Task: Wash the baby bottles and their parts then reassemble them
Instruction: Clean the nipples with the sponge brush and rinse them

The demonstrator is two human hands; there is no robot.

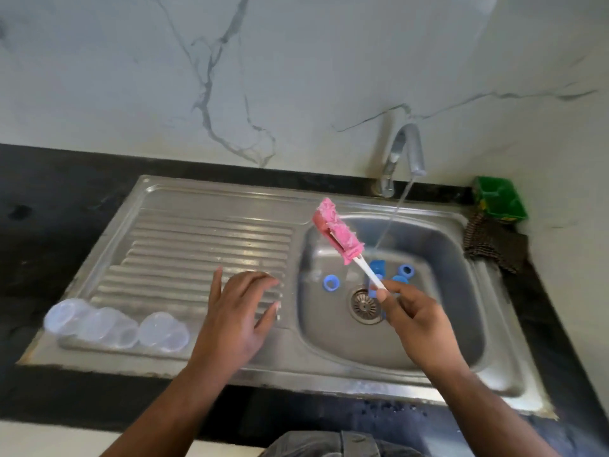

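My right hand (412, 316) grips the white handle of a pink sponge bottle brush (336, 230), whose soapy head points up and left over the sink basin (461, 265). My left hand (235, 311) hovers over the ribbed drainboard (184, 245) with fingers spread and holds nothing. Clear bottle bodies (113, 326) lie on their sides in a row at the drainboard's front left. Several blue rings and caps (331, 282) lie in the basin around the drain (364, 305).
Water runs from the steel tap (407, 150) into the basin. A green soap holder (499, 199) and a dark checked cloth (494, 244) sit at the sink's back right. Black countertop (49, 192) surrounds the sink, below a marble wall.
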